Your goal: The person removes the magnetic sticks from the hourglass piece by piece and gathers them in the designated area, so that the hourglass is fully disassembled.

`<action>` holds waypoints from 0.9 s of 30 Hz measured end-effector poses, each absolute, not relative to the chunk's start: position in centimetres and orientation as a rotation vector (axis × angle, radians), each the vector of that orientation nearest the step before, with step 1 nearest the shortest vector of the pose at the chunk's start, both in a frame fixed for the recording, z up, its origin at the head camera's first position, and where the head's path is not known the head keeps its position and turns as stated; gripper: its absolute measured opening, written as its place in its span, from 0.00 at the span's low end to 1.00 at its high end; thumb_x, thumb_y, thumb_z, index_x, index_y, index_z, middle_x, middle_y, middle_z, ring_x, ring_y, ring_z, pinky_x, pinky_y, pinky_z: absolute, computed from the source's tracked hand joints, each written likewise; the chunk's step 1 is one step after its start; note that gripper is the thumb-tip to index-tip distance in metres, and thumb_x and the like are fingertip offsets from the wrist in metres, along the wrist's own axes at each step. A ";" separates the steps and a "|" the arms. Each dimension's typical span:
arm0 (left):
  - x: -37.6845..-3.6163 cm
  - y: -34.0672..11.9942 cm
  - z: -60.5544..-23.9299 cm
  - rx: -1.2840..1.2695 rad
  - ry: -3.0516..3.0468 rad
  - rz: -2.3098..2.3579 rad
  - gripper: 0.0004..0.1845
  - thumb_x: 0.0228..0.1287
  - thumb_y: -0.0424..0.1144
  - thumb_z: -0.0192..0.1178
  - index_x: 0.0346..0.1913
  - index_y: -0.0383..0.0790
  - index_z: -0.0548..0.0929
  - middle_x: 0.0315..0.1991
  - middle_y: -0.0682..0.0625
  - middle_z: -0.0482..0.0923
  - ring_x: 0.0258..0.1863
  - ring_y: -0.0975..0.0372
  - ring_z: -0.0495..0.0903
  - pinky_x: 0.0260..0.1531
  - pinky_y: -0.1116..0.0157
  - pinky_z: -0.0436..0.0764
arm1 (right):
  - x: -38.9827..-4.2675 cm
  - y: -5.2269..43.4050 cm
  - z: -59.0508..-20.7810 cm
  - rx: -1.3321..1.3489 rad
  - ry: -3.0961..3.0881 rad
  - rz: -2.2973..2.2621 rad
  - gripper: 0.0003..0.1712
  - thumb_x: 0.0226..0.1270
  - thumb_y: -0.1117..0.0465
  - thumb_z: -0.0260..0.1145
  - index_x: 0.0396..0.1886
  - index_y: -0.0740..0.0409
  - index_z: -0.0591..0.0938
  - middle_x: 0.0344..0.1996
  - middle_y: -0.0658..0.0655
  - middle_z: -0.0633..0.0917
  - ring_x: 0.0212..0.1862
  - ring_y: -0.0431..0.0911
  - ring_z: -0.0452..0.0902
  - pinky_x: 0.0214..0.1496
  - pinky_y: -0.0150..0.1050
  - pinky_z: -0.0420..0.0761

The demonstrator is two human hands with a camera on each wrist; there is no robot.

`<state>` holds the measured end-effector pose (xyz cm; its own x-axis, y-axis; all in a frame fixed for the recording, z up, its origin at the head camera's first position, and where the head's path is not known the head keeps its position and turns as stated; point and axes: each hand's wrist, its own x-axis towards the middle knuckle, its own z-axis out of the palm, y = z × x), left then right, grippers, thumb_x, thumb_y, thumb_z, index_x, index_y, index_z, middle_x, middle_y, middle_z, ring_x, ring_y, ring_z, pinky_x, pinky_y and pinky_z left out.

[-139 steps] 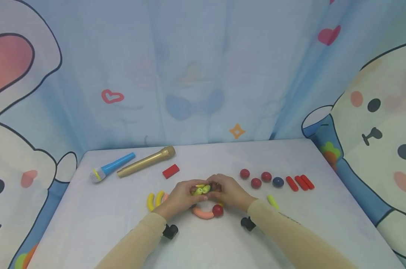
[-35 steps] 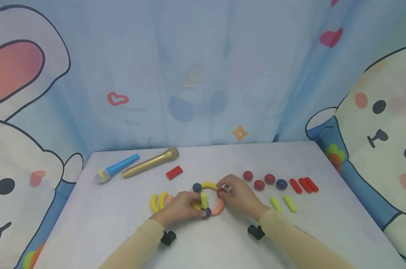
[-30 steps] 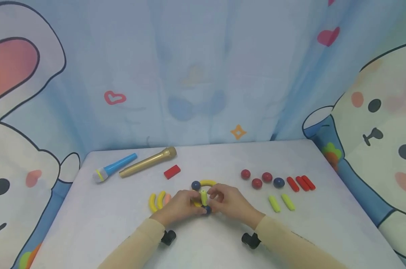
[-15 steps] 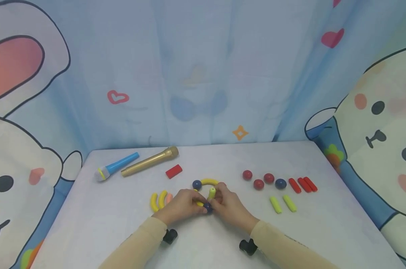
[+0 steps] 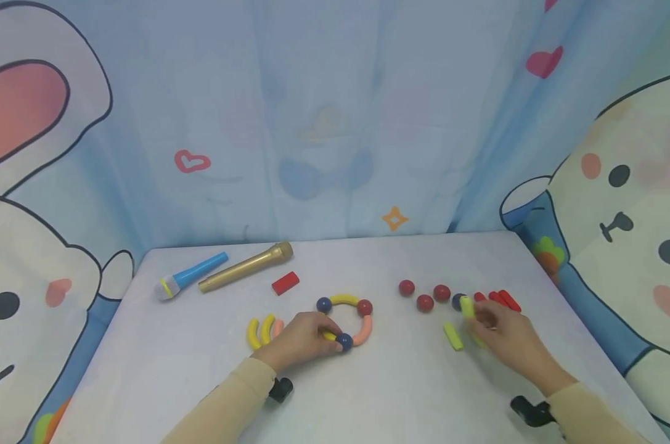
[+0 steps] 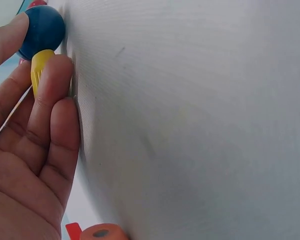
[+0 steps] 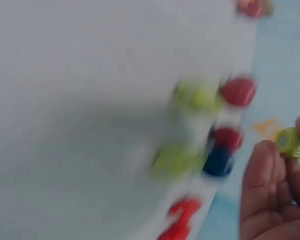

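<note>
**Ring steadied, stick carried off to the side**

Holding the near-left part of the ring (image 5: 346,320), the left hand (image 5: 298,339) pinches a yellow curved piece (image 6: 39,67) just beside the dark blue ball (image 5: 344,341), fingers curled round it and resting on the white table (image 5: 368,394). The ring lies flat near the table's middle: yellow arc at the far side, blue and red balls at the joints, a salmon arc on the right.

The right hand (image 5: 503,336) is well apart from it, over by the loose pieces, pinching a yellow-green stick (image 5: 466,306) between fingertips and thumb. Another yellow-green stick (image 5: 453,336) lies just left of that hand; red balls (image 5: 423,296) and red sticks (image 5: 503,299) sit beyond it.

Risks, as I judge them: the ring looks only loosely joined, so a nudge or a lift by the left hand could pull a ball away and open the loop. The right hand hovers close over round pieces; a brush of the fingers could send a ball rolling toward the table edge. The pinch on the stick is shallow and could slip.
</note>
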<state>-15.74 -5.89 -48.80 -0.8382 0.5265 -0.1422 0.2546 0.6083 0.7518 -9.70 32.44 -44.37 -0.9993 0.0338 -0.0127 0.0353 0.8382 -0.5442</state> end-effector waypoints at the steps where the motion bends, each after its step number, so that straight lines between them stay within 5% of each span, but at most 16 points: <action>1: -15.7 -5.9 -48.8 0.620 2.493 1.075 0.14 0.56 0.47 0.75 0.45 0.54 0.88 0.37 0.65 0.80 0.36 0.65 0.76 0.39 0.66 0.77 | -9.6 34.0 -44.7 0.103 3.008 -0.821 0.26 0.67 0.56 0.70 0.56 0.70 0.77 0.41 0.62 0.83 0.42 0.55 0.78 0.41 0.48 0.84; 10: -15.7 -6.1 -49.0 0.586 2.493 1.072 0.14 0.55 0.48 0.76 0.45 0.54 0.88 0.37 0.64 0.80 0.35 0.65 0.76 0.37 0.65 0.76 | -9.9 38.8 -47.1 0.216 2.819 -0.563 0.30 0.63 0.51 0.73 0.51 0.74 0.79 0.29 0.55 0.76 0.35 0.50 0.71 0.34 0.42 0.76; 27: -15.6 -5.8 -48.7 0.602 2.492 1.085 0.14 0.55 0.48 0.76 0.45 0.54 0.88 0.37 0.63 0.79 0.36 0.65 0.75 0.37 0.65 0.76 | -9.4 38.7 -47.2 0.175 2.900 -0.585 0.20 0.65 0.61 0.69 0.51 0.71 0.81 0.38 0.61 0.83 0.39 0.54 0.78 0.42 0.52 0.84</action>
<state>-15.64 -5.77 -48.74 -0.8458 0.5118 -0.1505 0.2386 0.6152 0.7514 -9.39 38.71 -47.15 -0.9774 0.0795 -0.1960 0.1493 0.9157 -0.3731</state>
